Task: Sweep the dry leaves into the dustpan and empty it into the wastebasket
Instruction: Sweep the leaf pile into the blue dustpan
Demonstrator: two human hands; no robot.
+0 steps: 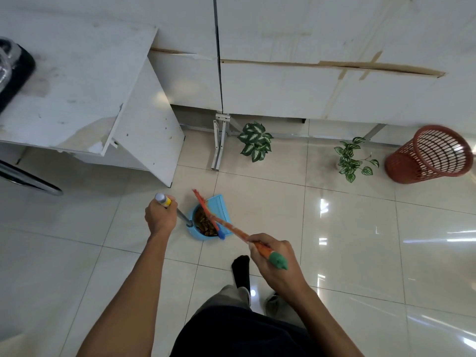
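Note:
A blue dustpan (221, 208) sits on the tiled floor with a heap of dry brown leaves (203, 222) inside it. My left hand (161, 215) grips the top of the dustpan's long metal handle (164, 200), which has a yellow and grey end. My right hand (273, 258) grips the orange broom handle (231, 226) near its green end cap. The broom's thin head (203, 204) lies across the dustpan, over the leaves. A red mesh wastebasket (430, 154) stands at the far right by the wall.
Two small green potted plants (255, 141) (353, 158) stand on the floor along the white wall panels. A white cabinet (85, 91) juts out at the left, with a metal bracket leg (219, 143) nearby. My feet (242, 273) are below the dustpan.

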